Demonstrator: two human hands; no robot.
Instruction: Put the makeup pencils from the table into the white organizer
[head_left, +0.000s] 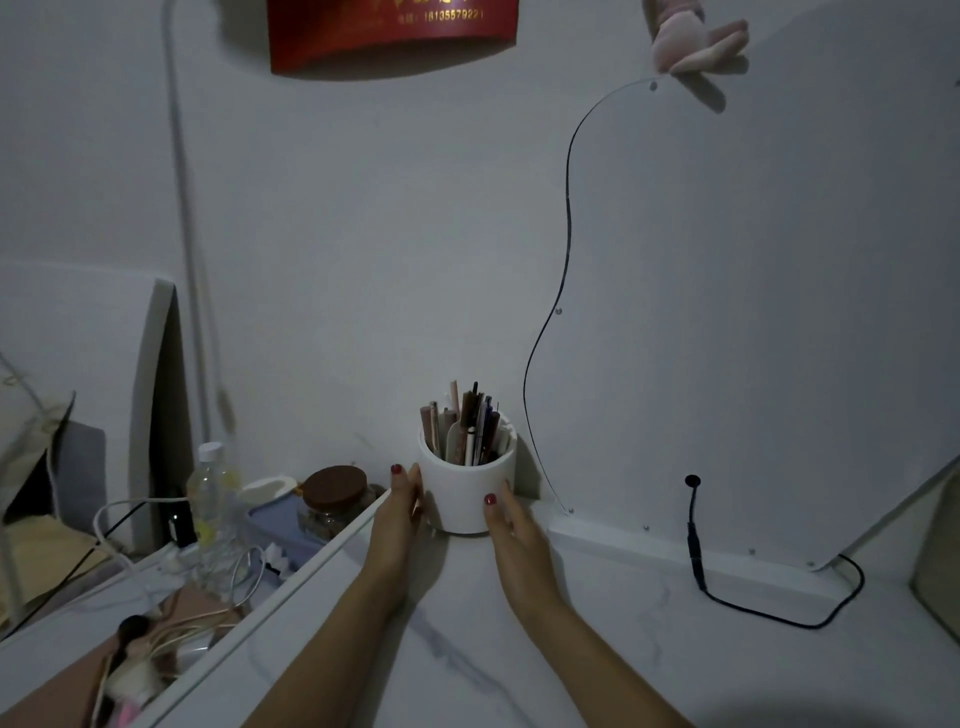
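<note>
A round white organizer (462, 499) stands upright at the back of the marble table, close to the wall. Several makeup pencils (470, 428) stick up out of it, brown, pink and dark ones. My left hand (397, 512) lies flat against the organizer's left side. My right hand (511, 525) presses against its lower right side. Both hands clasp the cup between them. No loose pencils show on the table top.
A wavy-edged mirror (753, 312) leans on the wall at the right, with a black cable (698, 561) trailing onto the table. Left of the table edge, a lower shelf holds a plastic bottle (210, 488), a brown-lidded jar (332, 501), white cables and brushes.
</note>
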